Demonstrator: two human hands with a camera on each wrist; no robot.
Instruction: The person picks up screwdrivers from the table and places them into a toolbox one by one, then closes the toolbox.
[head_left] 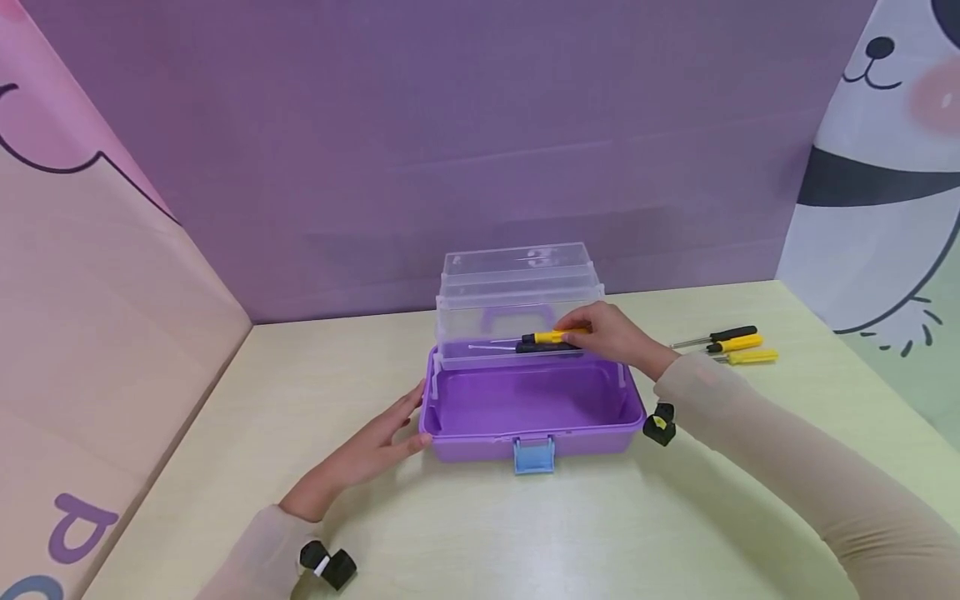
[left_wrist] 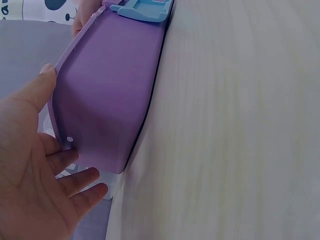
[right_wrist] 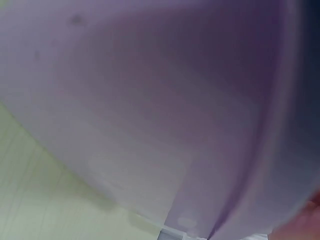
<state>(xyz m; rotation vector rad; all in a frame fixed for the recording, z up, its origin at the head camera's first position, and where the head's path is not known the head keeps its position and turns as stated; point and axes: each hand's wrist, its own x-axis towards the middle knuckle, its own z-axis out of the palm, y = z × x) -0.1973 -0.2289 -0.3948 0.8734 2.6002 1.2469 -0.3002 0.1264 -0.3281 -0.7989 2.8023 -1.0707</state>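
A purple toolbox (head_left: 532,448) stands with its clear lid (head_left: 517,267) raised, a clear tray (head_left: 457,360) at the back and a blue latch (head_left: 534,457) in front. My right hand (head_left: 600,327) pinches a yellow-handled screwdriver (head_left: 547,337) over the tray, its shaft pointing left. Just beneath it lies a black-handled screwdriver (head_left: 534,347). At the toolbox's left end, my left hand (head_left: 375,446) rests with spread, relaxed fingers; in the left wrist view the thumb of that hand (left_wrist: 30,165) touches the rim. The right wrist view is mostly filled by the blurred purple box wall (right_wrist: 150,100).
To the right on the pale table (head_left: 360,542) lie a black screwdriver (head_left: 733,332), a yellow-and-black screwdriver (head_left: 738,342) and a yellow screwdriver (head_left: 753,357). A purple backdrop (head_left: 450,150) rises behind the table, with printed panels at both sides.
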